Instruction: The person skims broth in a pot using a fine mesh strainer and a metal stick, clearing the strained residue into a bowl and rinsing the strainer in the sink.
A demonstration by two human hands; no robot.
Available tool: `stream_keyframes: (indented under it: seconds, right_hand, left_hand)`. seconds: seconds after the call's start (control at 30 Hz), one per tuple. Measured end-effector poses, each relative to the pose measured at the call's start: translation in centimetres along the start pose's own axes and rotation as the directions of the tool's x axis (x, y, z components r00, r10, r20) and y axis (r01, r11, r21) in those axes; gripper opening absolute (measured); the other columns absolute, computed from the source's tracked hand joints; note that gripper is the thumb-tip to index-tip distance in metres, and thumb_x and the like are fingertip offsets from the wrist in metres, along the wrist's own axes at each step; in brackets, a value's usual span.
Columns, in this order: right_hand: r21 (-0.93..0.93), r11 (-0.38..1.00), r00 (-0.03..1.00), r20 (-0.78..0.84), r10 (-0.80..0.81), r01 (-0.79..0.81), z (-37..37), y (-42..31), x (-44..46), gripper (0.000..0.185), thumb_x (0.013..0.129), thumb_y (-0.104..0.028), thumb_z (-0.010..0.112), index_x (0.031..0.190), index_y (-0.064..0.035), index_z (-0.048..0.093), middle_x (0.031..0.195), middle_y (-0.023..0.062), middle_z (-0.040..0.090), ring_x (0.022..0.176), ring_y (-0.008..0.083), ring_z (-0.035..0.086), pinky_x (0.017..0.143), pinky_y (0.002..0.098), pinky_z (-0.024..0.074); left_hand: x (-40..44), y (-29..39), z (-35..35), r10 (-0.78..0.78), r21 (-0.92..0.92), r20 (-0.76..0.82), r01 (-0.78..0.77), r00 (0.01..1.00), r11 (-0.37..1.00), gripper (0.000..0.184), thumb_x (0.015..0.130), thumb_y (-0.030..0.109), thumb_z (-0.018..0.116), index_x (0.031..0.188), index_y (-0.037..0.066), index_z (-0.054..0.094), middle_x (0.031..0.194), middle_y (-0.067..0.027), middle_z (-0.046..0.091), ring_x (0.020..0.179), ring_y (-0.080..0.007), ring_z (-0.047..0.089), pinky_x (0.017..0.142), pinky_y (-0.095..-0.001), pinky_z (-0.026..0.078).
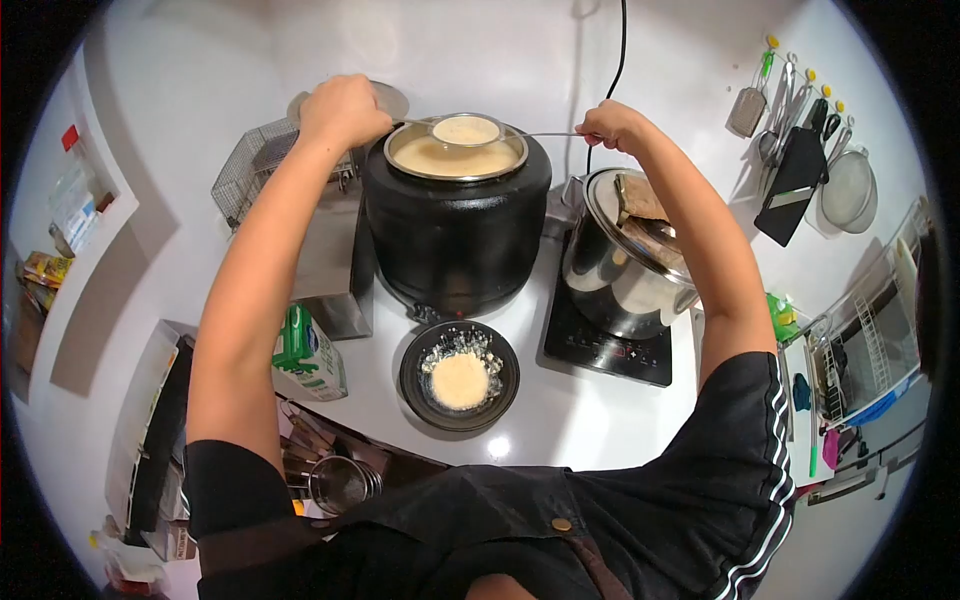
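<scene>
A fine-mesh strainer (467,130) holding pale, creamy contents is held over a large black pot (455,235) with a steel rim. Pale liquid (440,157) shows inside that pot. At the end of the strainer's long handle, my right hand (617,126) is closed in a grip. My left hand (345,112) is closed at the left of the rim, on a thin metal utensil handle that reaches toward the strainer; its other end I cannot make out. Nearer me, a black bowl (409,395) contains a pale mass with whitish crumbs around it.
A lidded steel pot (615,275) sits on an induction cooker (610,355) at right, with a folded cloth (640,198) on top. A green-and-white carton (312,355) stands at left, near a wire basket (240,175). Utensils and a black cutting board (795,185) hang on the right wall.
</scene>
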State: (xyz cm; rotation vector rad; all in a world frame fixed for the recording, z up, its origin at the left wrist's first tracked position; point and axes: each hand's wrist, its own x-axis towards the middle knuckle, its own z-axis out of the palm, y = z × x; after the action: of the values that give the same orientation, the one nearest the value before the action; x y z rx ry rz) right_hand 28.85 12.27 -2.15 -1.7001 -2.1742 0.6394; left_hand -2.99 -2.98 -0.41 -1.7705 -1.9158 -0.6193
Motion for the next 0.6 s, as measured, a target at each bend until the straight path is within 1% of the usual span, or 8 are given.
stream_keyframes:
  seconds: [0.1, 0.2, 0.3, 0.4, 0.47, 0.5, 0.57, 0.6]
  right_hand:
    - [0.007, 1.0, 0.998, -0.05, -0.027, 0.027, -0.1, 0.2, -0.1, 0.025, 0.069, -0.017, 0.057, 0.047, -0.0053, 0.052, 0.045, 0.0057, 0.045, 0.04, 0.0155, 0.04, 0.04, 0.0314, 0.0305]
    - [-0.025, 0.999, 0.996, -0.081, -0.03, 0.028, -0.4, -0.1, -0.4, 0.021, 0.067, -0.014, 0.055, 0.049, -0.0037, 0.054, 0.046, 0.0066, 0.048, 0.04, 0.0159, 0.041, 0.04, 0.0314, 0.0317]
    - [-0.069, 0.997, 0.987, -0.149, -0.055, 0.045, -0.3, -0.6, -0.7, 0.018, 0.066, -0.013, 0.053, 0.052, -0.0017, 0.056, 0.049, 0.0074, 0.051, 0.043, 0.017, 0.046, 0.042, 0.032, 0.035]
    - [-0.122, 0.992, 0.974, -0.224, -0.042, 0.015, 0.0, -1.3, -0.7, 0.018, 0.065, -0.014, 0.053, 0.055, -0.001, 0.058, 0.053, 0.0094, 0.056, 0.049, 0.0184, 0.051, 0.046, 0.0327, 0.0388]
    - [-0.115, 0.993, 0.975, -0.221, -0.021, -0.004, 0.1, -1.4, -0.5, 0.019, 0.065, -0.015, 0.052, 0.057, -0.0007, 0.06, 0.058, 0.0113, 0.059, 0.054, 0.0193, 0.055, 0.05, 0.0334, 0.0412]
    - [-0.117, 0.993, 0.975, -0.22, -0.021, -0.005, 0.1, -1.4, -0.7, 0.019, 0.065, -0.015, 0.052, 0.057, -0.0007, 0.06, 0.058, 0.0113, 0.059, 0.054, 0.0193, 0.055, 0.05, 0.0334, 0.0412]
    - [-0.096, 0.995, 0.971, -0.235, -0.031, 0.009, 0.1, -1.6, -0.9, 0.019, 0.066, -0.017, 0.052, 0.058, -0.0013, 0.061, 0.06, 0.0119, 0.06, 0.055, 0.0194, 0.056, 0.051, 0.0334, 0.0415]
    - [-0.098, 0.995, 0.972, -0.233, -0.034, 0.011, -0.1, -1.7, -0.9, 0.019, 0.066, -0.017, 0.052, 0.058, -0.0013, 0.061, 0.06, 0.0119, 0.06, 0.055, 0.0194, 0.056, 0.051, 0.0334, 0.0415]
  left_hand:
    - [0.2, -0.5, -0.1, 0.0, -0.043, 0.042, 0.002, 0.999, 0.999, 0.019, 0.059, 0.017, 0.053, 0.068, 0.008, 0.066, 0.071, -0.0146, 0.062, 0.069, -0.0309, 0.06, 0.064, -0.0381, 0.048]
    - [0.1, -0.8, 0.0, -0.032, -0.1, 0.007, 0.032, 0.999, 0.994, 0.019, 0.058, 0.018, 0.054, 0.069, 0.01, 0.067, 0.075, -0.0143, 0.064, 0.075, -0.0299, 0.061, 0.066, -0.0382, 0.049]
    - [-0.2, -1.0, 0.7, -0.02, -0.113, -0.014, 0.018, 1.0, 0.993, 0.018, 0.058, 0.019, 0.054, 0.067, 0.01, 0.067, 0.074, -0.0146, 0.063, 0.073, -0.0299, 0.061, 0.064, -0.0385, 0.049]
    - [-0.8, -1.2, 1.3, 0.05, -0.15, -0.016, -0.052, 0.999, 0.987, 0.018, 0.058, 0.019, 0.054, 0.067, 0.01, 0.067, 0.073, -0.0153, 0.063, 0.072, -0.0306, 0.06, 0.065, -0.0394, 0.049]
    - [-1.1, -1.3, 1.6, 0.085, -0.149, -0.054, -0.092, 0.995, 0.985, 0.021, 0.061, 0.022, 0.055, 0.069, 0.004, 0.065, 0.064, -0.0166, 0.06, 0.063, -0.0326, 0.058, 0.062, -0.0393, 0.047]
    - [-1.2, -1.3, 1.6, 0.084, -0.151, -0.054, -0.091, 0.995, 0.984, 0.021, 0.061, 0.022, 0.055, 0.069, 0.004, 0.065, 0.064, -0.0166, 0.06, 0.063, -0.0326, 0.058, 0.062, -0.0393, 0.047]
    - [-1.4, -1.3, 1.4, -0.004, -0.157, 0.02, 0.007, 1.0, 0.988, 0.02, 0.058, 0.018, 0.054, 0.069, 0.008, 0.067, 0.073, -0.0162, 0.063, 0.073, -0.0317, 0.06, 0.067, -0.0407, 0.048]
    - [-1.5, -1.5, 1.5, -0.008, -0.157, 0.021, 0.011, 1.0, 0.988, 0.02, 0.058, 0.018, 0.054, 0.069, 0.008, 0.067, 0.073, -0.0162, 0.063, 0.073, -0.0317, 0.06, 0.067, -0.0407, 0.048]
